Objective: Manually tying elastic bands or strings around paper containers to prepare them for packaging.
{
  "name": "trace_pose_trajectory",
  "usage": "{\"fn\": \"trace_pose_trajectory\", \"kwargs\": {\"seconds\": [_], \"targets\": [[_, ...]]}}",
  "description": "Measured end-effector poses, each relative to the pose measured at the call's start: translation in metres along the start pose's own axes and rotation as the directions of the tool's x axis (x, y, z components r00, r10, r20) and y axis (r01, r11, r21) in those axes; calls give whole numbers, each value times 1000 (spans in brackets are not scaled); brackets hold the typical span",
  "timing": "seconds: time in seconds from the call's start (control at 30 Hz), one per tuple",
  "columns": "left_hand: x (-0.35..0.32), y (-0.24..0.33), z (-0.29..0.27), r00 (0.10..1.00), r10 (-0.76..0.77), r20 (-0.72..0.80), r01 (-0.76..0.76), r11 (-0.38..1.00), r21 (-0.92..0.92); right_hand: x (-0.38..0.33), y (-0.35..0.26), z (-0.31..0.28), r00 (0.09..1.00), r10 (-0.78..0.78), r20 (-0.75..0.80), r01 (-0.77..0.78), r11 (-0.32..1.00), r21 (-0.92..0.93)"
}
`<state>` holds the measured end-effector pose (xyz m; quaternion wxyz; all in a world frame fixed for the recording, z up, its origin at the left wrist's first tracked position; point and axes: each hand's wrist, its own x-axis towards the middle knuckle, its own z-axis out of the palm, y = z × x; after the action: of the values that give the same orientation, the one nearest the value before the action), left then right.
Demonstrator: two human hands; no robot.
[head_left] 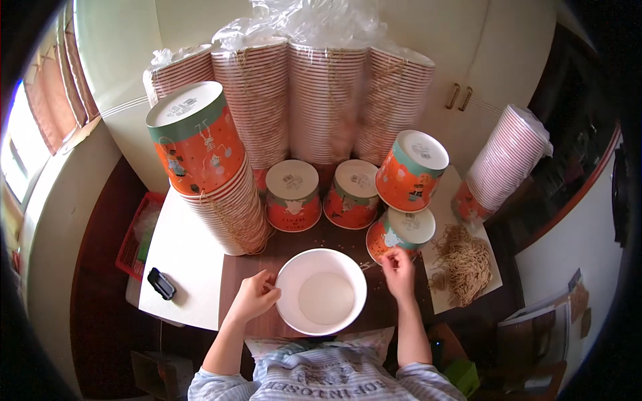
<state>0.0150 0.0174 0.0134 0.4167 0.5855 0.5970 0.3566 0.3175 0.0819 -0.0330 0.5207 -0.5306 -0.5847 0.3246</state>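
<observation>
On my left, a tall stack of paper buckets [231,214] has tan cords [259,235] hanging down its side, so those look done. The left hand [253,297] curls at the rim of an open white bucket [326,297] standing upright on the table [235,271]; no cord shows there, so it seems unfinished. The right hand [399,275] has its fingertips drawn together before an overturned bucket [409,226]. From here I can't tell whether either hand pinches anything. Rightmost, a heap of loose cords [469,269] appears left to use.

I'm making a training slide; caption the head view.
Left hand and right hand flank an open white bucket, wrapped bucket stacks behind.
</observation>
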Motion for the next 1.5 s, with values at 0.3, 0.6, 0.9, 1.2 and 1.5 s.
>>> {"fn": "trace_pose_trajectory", "kwargs": {"seconds": [0.3,0.6,0.9,1.2,1.5], "targets": [[0,-2,10,1000,-24,2,24,997,-74,-1,-107,24,789,-389,475,460,887,-36],[-13,-9,26,996,-85,37,92,959,-269,-10,-77,87,565,-250,786,487,870,-73],[-18,-23,27,984,-154,92,180,827,-532,-16,-70,95,558,-299,774,517,855,-42],[-20,-24,27,981,-140,131,190,800,-569,-15,-75,95,563,-230,794,477,875,-84],[-22,-24,27,985,-118,129,170,813,-556,-15,-69,99,601,-329,729,516,856,-39]]}}
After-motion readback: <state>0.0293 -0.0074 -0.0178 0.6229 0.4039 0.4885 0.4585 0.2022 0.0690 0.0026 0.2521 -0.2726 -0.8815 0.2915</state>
